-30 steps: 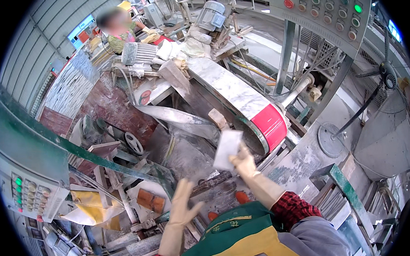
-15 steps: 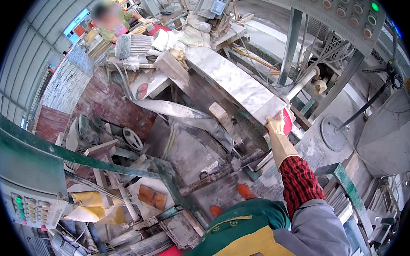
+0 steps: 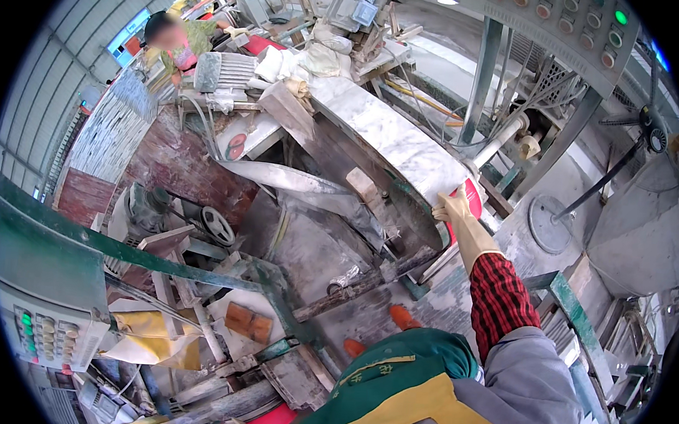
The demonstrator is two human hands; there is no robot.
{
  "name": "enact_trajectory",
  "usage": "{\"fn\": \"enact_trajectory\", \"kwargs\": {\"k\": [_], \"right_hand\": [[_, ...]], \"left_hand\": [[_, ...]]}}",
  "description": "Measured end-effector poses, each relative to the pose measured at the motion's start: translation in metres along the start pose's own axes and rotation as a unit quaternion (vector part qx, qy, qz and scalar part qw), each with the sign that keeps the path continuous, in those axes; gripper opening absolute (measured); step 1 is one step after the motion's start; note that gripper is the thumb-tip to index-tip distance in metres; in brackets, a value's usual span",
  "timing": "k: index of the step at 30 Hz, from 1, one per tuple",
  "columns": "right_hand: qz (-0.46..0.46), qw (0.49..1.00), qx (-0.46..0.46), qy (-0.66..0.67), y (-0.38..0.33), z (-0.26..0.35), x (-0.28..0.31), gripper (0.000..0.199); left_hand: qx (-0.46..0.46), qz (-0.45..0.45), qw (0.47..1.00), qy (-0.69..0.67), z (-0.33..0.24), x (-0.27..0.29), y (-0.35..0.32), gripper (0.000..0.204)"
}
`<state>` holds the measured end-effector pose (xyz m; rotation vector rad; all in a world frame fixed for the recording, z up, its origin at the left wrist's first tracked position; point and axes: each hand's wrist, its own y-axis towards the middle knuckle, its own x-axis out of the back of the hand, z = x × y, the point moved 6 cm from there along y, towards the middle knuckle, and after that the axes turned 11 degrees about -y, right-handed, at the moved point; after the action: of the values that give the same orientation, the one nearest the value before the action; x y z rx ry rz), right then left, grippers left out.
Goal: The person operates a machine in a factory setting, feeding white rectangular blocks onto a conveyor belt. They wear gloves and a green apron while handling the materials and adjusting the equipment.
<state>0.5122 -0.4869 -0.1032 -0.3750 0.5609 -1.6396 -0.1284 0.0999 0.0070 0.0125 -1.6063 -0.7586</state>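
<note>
We see the right hand, in a pale yellow rubber glove, pressed against the red end of the long curved guard of pale dust-coated metal that covers the big saw blade; the gloved fingers curl over the guard's lower rim, gripping its edge where the red patch shows. That end of the guard sits a little right of the picture's middle, and the guard runs from there toward eleven o'clock. A red-and-black checked sleeve follows the glove back toward five o'clock, into a grey jacket sleeve. Our left hand is not in view, so we cannot tell the state of its fingers

Just at nine o'clock of the glove lies the dark round saw blade, partly under the guard. At seven o'clock of it we see a wet grey stone slab on the machine bed. Two orange shoe tips show at six o'clock of the glove, above a green and yellow apron. A grey control panel with coloured buttons hangs at one o'clock. Another person stands far off at eleven o'clock. A second button panel sits at eight o'clock, near the rim
</note>
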Motion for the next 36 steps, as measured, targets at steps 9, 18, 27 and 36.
{"fn": "enact_trajectory", "kwargs": {"k": [9, 18, 27, 36], "right_hand": [[-0.070, 0.992, 0.080, 0.067, -0.075, -0.095, 0.023, 0.055], [0.230, 0.417, 0.091, -0.875, -0.101, -0.288, 0.084, 0.042], [0.196, 0.690, 0.104, -0.689, -0.152, -0.163, -0.079, 0.060], [0.324, 0.650, 0.254, -0.639, -0.159, -0.215, -0.104, 0.061]], "left_hand": [[-0.104, -0.103, 0.982, 0.120, 0.079, -0.027, 0.022, 0.040], [-0.093, -0.203, 0.967, 0.124, 0.001, 0.031, 0.022, 0.048], [-0.044, -0.230, 0.965, 0.119, -0.003, 0.045, 0.020, 0.035], [-0.037, -0.203, 0.969, 0.137, -0.020, 0.053, 0.024, 0.034]]}}
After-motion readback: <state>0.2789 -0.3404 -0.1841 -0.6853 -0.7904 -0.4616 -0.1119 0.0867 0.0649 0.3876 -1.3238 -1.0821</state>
